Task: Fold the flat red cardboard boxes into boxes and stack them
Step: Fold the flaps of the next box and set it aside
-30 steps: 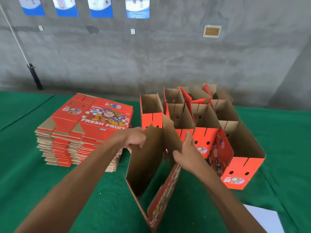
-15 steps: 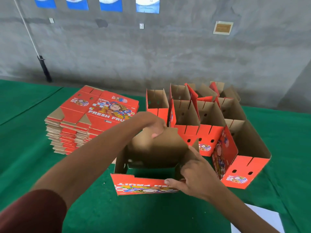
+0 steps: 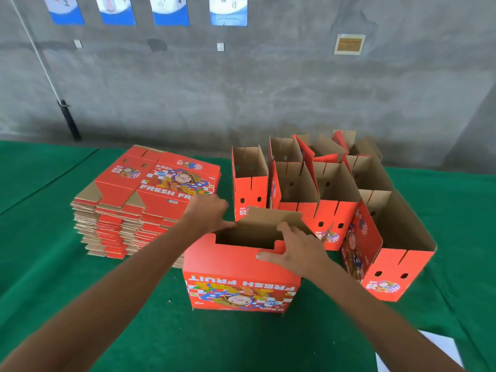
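Right hand [image 3: 298,252] spread flat over the near right corner of the red box [image 3: 241,275], fingers straight, thumb lying along the red top flap. Left hand [image 3: 208,214] at the box's far left corner, fingers bent down over the brown flap edge; how firm that grip is, cannot tell. Box upright on the green bench [image 3: 80,304], print upside down. Left of the grip, stack of flat boxes [image 3: 139,200]. Beyond and right, folded boxes [image 3: 335,189] standing open.
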The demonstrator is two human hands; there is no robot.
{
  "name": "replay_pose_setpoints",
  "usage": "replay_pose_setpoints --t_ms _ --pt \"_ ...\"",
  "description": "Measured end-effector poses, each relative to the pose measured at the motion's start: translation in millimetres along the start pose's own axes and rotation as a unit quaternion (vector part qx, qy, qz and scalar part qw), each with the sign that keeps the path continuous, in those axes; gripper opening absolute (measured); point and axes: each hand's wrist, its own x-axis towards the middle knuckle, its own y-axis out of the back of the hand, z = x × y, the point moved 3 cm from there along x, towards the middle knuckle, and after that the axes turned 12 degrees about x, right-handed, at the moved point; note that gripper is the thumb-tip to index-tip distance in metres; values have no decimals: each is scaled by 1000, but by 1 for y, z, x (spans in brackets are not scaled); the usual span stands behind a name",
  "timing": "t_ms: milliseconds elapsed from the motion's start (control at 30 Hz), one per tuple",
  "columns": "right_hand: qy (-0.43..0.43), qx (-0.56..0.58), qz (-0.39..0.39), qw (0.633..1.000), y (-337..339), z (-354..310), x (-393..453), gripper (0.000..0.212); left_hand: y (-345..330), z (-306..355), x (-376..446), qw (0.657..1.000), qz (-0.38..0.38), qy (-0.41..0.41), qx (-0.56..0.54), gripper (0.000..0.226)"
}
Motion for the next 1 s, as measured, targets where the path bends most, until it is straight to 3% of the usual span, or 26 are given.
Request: replay_pose_setpoints --t_ms 100,167,200,267,333,533,667,767,900,1000 --pt "14 -17 10 1000 -9 -3 4 97 -19 -16 -9 997 -11 61 -54 71" --pt "26 -34 2 999 -13 -1 7 91 -38 -31 -15 978 -47 96 -179 61" --pt "29 -42 -5 999 -14 0 7 89 -48 -37 -18 955 -63 113 -266 52" --pt "24 -57 -26 998 -14 2 8 88 -63 -45 -26 875 -85 159 -449 42" --pt "14 -61 -49 997 -11 3 8 87 -73 -50 -34 823 -104 202 -522 42" --pt "15 19 -62 998 18 9 -1 65 -78 -60 -46 854 -95 249 -446 38" --pt "60 -157 -31 985 22 2 -12 83 -52 -46 -52 902 -50 228 -364 32" --pt "46 -188 -49 980 19 1 -15 97 -34 -31 -62 925 -26 222 -306 29" --pt "-2 -138 -128 982 2 -2 -8 89 -19 -14 -74 926 49 178 -331 28" --pt "-14 -121 -119 985 -3 2 -4 88 -19 -7 -85 877 124 170 -433 49"
